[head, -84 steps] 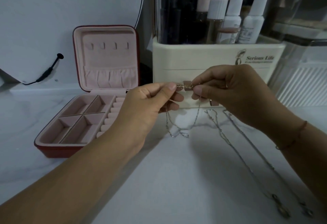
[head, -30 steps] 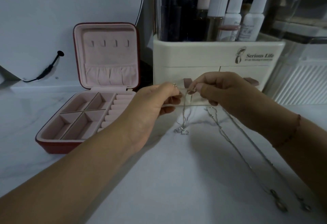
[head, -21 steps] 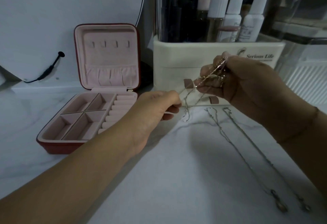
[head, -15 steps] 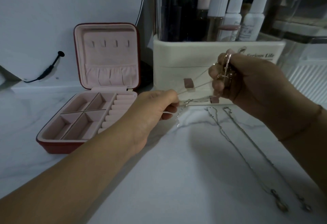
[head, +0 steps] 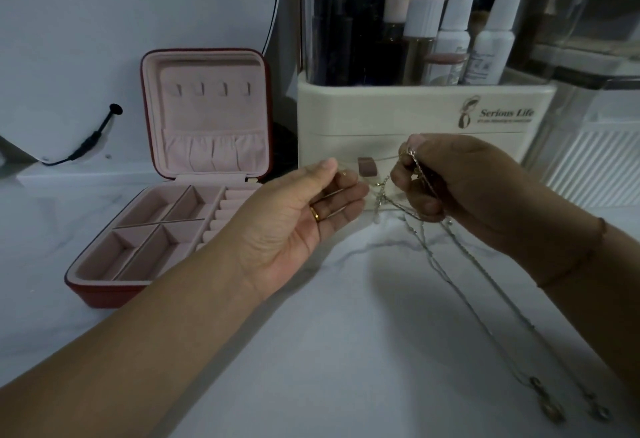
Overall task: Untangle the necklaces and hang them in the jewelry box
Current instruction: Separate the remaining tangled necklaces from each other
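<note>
The red jewelry box [head: 104, 290] stands open at the left, its pink lid upright with a row of hooks [head: 211, 89] that carry nothing. My right hand [head: 460, 191] is closed on a bunched silver necklace [head: 417, 169], and a short length with a clasp dangles from its fingers. My left hand [head: 298, 212] is turned palm up just left of that clasp, fingers apart, with nothing clearly in it. Two more necklaces [head: 460, 292] lie stretched on the white marble table, running to pendants at the lower right [head: 554, 413].
A cream cosmetic organiser [head: 346, 115] with several bottles stands right behind my hands. A round mirror with a black cable [head: 90, 141] leans at the far left. A clear plastic case [head: 588, 56] sits at the back right.
My right hand has come down from in front of the organiser toward my left hand with the necklace gathered in it. My left hand has rolled palm up and loosened; the chain is no longer taut between them.
</note>
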Action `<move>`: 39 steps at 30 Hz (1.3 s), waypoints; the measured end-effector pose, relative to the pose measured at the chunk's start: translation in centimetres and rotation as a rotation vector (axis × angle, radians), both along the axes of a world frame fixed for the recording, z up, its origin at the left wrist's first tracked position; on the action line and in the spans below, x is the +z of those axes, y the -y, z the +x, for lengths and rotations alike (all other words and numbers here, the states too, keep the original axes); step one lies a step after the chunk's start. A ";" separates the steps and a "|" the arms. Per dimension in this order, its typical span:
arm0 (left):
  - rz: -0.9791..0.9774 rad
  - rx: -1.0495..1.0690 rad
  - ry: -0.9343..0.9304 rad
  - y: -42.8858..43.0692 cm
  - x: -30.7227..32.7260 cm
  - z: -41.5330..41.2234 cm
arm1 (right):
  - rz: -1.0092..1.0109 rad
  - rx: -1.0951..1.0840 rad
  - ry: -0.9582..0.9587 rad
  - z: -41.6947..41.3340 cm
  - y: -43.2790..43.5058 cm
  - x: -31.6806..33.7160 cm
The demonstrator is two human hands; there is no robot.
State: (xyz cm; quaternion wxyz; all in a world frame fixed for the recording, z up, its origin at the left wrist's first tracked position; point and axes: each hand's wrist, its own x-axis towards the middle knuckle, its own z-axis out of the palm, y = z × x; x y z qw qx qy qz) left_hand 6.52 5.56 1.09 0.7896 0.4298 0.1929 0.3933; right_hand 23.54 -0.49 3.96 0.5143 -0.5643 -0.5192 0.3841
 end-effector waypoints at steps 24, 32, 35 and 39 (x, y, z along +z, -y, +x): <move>-0.082 -0.079 0.006 0.0 0.4 -0.3 | -0.022 0.114 -0.207 0.0 0.3 0.6; 0.053 -0.147 -0.150 0.1 0.1 -0.4 | 0.043 0.244 -0.492 0.3 0.3 0.5; 0.060 -0.159 -0.146 0.2 0.1 -0.4 | 0.089 0.288 -0.510 0.3 0.3 0.6; 0.030 -0.091 -0.129 0.2 -0.3 -0.2 | 0.120 0.319 -0.452 0.3 0.6 0.7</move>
